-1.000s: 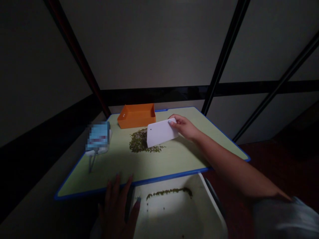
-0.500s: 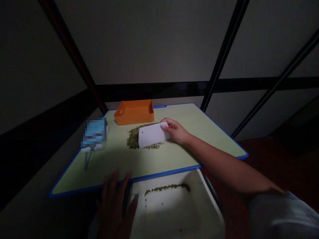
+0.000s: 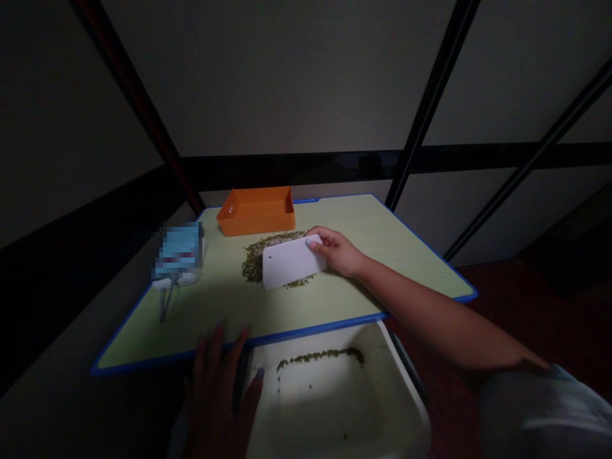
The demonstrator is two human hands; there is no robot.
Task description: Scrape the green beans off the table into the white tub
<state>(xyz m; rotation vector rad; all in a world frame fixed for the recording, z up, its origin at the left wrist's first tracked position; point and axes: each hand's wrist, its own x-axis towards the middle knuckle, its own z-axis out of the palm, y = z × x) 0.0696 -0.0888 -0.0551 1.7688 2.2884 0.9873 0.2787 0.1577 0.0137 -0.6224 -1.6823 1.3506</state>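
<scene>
My right hand (image 3: 338, 250) grips a flat white plastic scraper (image 3: 292, 262) by its right end, thumb on the near face. The scraper, with a small hole near its left corner, is tilted over a spread of small green beans or grains (image 3: 252, 264) and hides part of them. My left hand (image 3: 222, 382), dark in shadow, has its fingers apart at the table's front edge, by the left side of a white tub (image 3: 329, 408). Inside the tub, a line of the same green grains (image 3: 321, 357) lies along the far side of its floor.
An orange open box (image 3: 258, 220) stands at the back left of the pale green table (image 3: 382, 268), which has a blue edge. At the left lie a blue-and-white packet (image 3: 180, 248), blurred out, and a thin grey stand-like piece (image 3: 166, 303). Panelled walls rise behind.
The scraper has shifted slightly left and toward me in my right hand, its lower edge now nearer the front of the grains. My left hand is about where it was.
</scene>
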